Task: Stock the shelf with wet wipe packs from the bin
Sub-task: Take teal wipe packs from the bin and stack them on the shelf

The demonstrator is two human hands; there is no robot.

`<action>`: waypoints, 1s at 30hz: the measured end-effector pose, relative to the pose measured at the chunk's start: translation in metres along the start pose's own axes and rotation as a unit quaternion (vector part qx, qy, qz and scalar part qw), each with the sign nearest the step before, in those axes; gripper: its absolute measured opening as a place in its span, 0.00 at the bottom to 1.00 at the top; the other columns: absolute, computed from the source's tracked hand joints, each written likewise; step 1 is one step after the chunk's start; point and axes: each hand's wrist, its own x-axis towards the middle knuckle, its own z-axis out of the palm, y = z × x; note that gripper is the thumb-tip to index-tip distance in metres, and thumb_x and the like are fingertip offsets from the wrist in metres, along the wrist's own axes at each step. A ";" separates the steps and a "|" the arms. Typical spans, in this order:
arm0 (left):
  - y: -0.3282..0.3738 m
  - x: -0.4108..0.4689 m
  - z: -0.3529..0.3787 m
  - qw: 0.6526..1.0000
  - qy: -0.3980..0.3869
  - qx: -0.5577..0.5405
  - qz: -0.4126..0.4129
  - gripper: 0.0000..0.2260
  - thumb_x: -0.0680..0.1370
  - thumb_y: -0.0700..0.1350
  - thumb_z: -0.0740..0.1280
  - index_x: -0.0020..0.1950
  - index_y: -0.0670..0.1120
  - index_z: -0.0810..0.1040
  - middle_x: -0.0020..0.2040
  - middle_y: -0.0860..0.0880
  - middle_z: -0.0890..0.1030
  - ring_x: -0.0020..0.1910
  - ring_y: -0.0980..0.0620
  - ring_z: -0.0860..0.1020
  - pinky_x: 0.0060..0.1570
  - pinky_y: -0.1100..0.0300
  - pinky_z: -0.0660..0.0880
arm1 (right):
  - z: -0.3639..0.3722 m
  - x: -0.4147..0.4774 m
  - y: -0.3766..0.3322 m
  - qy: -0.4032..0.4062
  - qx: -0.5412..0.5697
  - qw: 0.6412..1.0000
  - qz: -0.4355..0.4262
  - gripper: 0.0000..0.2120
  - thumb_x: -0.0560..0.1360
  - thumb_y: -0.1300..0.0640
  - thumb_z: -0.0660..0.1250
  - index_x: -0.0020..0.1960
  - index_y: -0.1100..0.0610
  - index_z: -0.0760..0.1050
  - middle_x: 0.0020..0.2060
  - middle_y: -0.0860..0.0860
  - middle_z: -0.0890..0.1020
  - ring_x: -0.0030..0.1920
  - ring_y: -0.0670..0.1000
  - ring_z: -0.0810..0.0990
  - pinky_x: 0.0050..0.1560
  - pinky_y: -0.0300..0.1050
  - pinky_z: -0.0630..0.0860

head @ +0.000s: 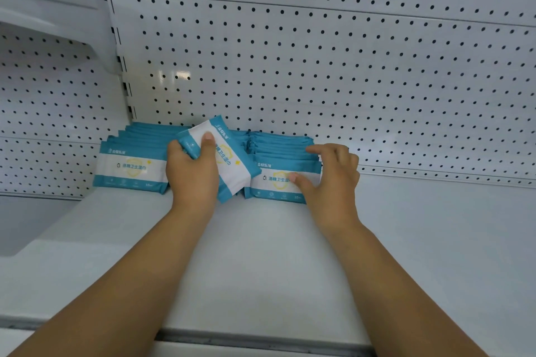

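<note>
Teal and white wet wipe packs stand in rows at the back of the white shelf [261, 255]. One row [130, 165] sits at the left and another row [278, 180] at the right. My left hand [193, 174] grips a tilted pack [229, 159] between the two rows, thumb on its front. My right hand [330, 177] has its fingers spread around the right end of the right row, thumb touching the front pack's face. The bin is not in view.
A white pegboard back panel [319, 66] rises behind the packs. A slotted upright [121, 66] divides it from the neighbouring bay at the left. The shelf's front edge [261, 339] runs under my forearms. Bare shelf extends to the right [435, 240].
</note>
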 end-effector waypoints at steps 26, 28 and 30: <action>0.008 -0.024 -0.058 0.947 -0.271 0.174 0.009 0.12 0.73 0.42 0.77 0.56 0.45 0.83 0.49 0.52 0.87 0.49 0.53 0.85 0.49 0.60 0.82 | -0.008 -0.024 -0.027 -0.110 0.176 0.978 -0.016 0.08 0.71 0.55 0.78 0.46 0.44 0.82 0.43 0.48 0.78 0.42 0.40 0.75 0.43 0.28 0.69; 0.008 -0.015 -0.067 0.953 -0.244 0.178 0.006 0.10 0.74 0.44 0.76 0.54 0.45 0.83 0.49 0.49 0.87 0.50 0.53 0.85 0.53 0.55 0.82 | -0.006 -0.024 -0.026 -0.092 0.147 0.985 -0.019 0.10 0.71 0.51 0.78 0.49 0.44 0.80 0.43 0.43 0.77 0.45 0.41 0.76 0.45 0.29 0.69; 0.009 -0.003 -0.074 0.962 -0.211 0.175 0.009 0.10 0.75 0.44 0.76 0.55 0.45 0.83 0.49 0.49 0.87 0.50 0.55 0.84 0.55 0.55 0.81 | -0.006 -0.021 -0.022 -0.061 0.122 0.991 -0.007 0.15 0.70 0.49 0.78 0.53 0.47 0.78 0.44 0.40 0.76 0.47 0.43 0.75 0.48 0.33 0.70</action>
